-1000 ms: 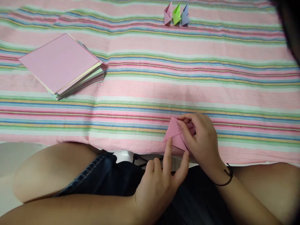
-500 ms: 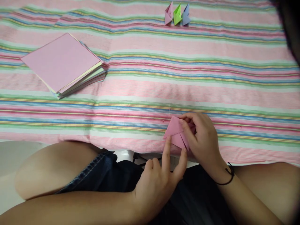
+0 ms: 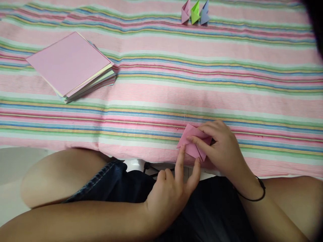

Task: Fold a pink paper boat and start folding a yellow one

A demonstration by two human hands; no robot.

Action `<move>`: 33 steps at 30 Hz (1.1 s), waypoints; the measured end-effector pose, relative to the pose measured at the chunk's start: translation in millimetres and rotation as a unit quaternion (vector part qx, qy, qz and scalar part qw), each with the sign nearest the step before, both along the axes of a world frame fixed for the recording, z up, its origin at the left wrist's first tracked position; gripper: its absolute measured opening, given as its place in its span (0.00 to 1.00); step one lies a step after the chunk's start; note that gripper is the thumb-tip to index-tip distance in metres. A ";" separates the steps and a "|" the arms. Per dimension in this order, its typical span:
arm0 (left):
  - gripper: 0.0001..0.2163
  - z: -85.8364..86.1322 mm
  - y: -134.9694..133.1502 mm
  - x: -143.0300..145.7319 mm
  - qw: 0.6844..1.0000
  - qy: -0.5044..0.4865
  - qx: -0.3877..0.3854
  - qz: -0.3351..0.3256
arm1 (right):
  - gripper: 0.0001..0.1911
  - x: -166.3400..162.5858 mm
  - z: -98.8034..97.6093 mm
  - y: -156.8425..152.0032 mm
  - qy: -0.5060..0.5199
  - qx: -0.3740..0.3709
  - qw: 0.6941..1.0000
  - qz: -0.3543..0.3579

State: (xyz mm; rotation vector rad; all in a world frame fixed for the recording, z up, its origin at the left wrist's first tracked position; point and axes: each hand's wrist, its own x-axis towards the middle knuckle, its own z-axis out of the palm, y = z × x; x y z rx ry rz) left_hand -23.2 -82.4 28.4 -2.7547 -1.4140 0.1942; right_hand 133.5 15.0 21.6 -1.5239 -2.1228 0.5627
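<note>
A folded piece of pink origami paper (image 3: 185,136) lies at the near edge of the cloth, with overlapping flaps and a dark slit toward its lower right. My left hand (image 3: 168,195) steadies it from below: the index fingertip presses its left part and the thumb tip sits at its lower corner, the other fingers curled. From the right, my right hand (image 3: 225,151) grips the paper, thumb flat across the top face and fingers at the upper edge. The right hand covers the paper's right side.
A stack of square coloured paper (image 3: 70,64), pink on top, rests at the left on the striped tablecloth (image 3: 151,94). Three small folded paper figures stand in a row at the far side: pink (image 3: 186,13), green (image 3: 195,13) and blue (image 3: 204,14).
My right thumb has moved left across the paper's face, and the right fingers have shifted along its upper edge. My left hand keeps nearly the same place. The view has shifted slightly.
</note>
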 end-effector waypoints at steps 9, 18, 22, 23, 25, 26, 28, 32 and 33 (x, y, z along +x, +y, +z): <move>0.30 -0.2 2.0 1.8 1.000 -0.006 -0.006 0.002 | 0.10 -3.4 -2.2 -1.9 -0.019 0.017 1.000 -0.014; 0.27 3.9 3.4 3.7 0.999 -0.026 0.009 0.015 | 0.08 -5.1 -3.2 -3.2 -0.021 0.019 0.999 -0.021; 0.25 9.2 4.4 3.1 0.999 -0.020 0.013 0.026 | 0.08 -4.1 -3.5 -2.7 -0.020 0.020 0.999 -0.019; 0.25 10.2 4.1 2.6 0.999 -0.018 0.015 0.027 | 0.08 -3.9 -3.5 -2.6 -0.020 0.020 0.999 -0.017; 0.26 11.6 2.7 1.3 0.999 -0.015 0.022 0.029 | 0.08 -3.6 -3.4 -2.4 -0.019 0.020 1.000 -0.016; 0.26 12.3 1.9 0.6 0.999 -0.014 0.027 0.029 | 0.08 -3.5 -3.5 -2.4 -0.019 0.020 0.999 -0.016; 0.27 14.5 0.4 -1.0 0.999 -0.013 0.040 0.031 | 0.08 -3.4 -3.7 -2.3 -0.019 0.022 0.999 -0.017; 0.20 22.1 2.3 -4.4 0.996 -0.053 0.062 0.022 | 0.09 -3.3 -4.1 -2.2 -0.025 0.018 0.999 -0.020; 0.17 23.6 4.0 -5.3 0.995 -0.071 0.067 0.013 | 0.09 -3.3 -4.0 -2.2 -0.025 0.016 0.999 -0.019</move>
